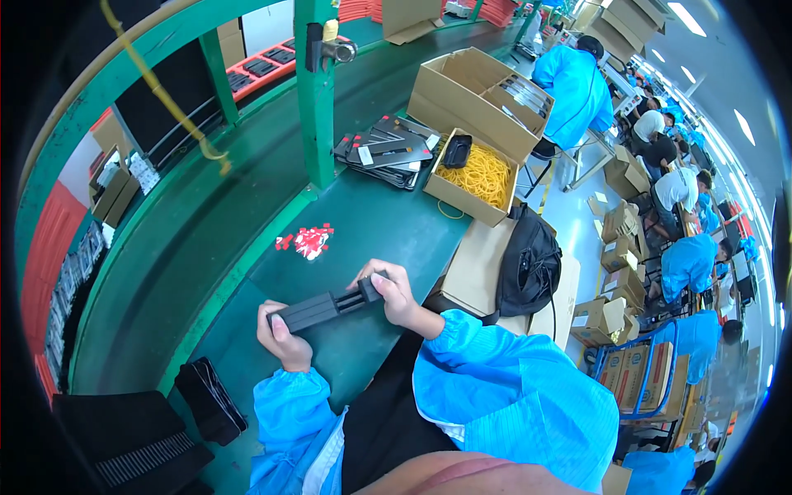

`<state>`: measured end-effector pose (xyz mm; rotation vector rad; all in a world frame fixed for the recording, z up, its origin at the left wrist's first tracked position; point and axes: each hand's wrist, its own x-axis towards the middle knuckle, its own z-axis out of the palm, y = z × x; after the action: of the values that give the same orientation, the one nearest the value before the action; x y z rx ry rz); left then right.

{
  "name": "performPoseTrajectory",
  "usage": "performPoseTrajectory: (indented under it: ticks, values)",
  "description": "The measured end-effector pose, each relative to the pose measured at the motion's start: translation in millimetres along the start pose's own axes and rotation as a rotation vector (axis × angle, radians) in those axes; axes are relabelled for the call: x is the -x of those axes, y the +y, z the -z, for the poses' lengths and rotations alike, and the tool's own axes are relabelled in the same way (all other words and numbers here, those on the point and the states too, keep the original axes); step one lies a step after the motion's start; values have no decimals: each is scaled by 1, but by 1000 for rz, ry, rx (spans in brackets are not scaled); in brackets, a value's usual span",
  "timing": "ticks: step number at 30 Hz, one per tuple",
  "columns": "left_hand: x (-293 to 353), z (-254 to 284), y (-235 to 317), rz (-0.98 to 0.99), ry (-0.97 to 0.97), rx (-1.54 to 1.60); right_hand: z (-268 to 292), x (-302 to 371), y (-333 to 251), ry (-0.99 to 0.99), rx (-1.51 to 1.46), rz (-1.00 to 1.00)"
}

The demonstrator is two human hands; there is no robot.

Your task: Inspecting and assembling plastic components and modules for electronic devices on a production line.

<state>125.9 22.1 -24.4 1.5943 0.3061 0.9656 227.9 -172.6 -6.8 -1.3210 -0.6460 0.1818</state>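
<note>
Above the green bench, both hands hold a long black plastic piece (312, 313) with a slotted or two-railed section toward its right end; its exact kind cannot be told. My left hand (285, 338) is closed round the left end, thumb on top. At the other end, my right hand (392, 290) grips the block past the slotted section, its thumb pressing on the top. Beyond the hands, a small heap of red and white tabs (312, 242) lies on the bench. The piece is tilted, with its right end higher in the picture.
Flat dark panels (388, 150) are stacked beside a green post (314, 99). A carton of yellow rubber bands (478, 177) holds a black tray (457, 152); behind it stands a larger carton (470, 91). A black backpack (530, 262) sits at the right, black pouches (210, 400) at the lower left.
</note>
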Motion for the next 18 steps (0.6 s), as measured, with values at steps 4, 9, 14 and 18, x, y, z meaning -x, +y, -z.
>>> performPoseTrajectory:
  ticks: [4, 9, 14, 18]
  values:
    - [1, -1, 2, -28, -2, 86, 1, 4, 4, -4, 17, 6]
    - [-5, -2, 4, 76, 15, 12, 5, -5, 6, 4, 47, -54]
    - [-5, 1, 5, 71, 12, -45, 5, -11, 11, -40, 43, -37]
    - [-7, 0, 4, 71, 10, -54, 6, -14, 8, -43, 54, -34]
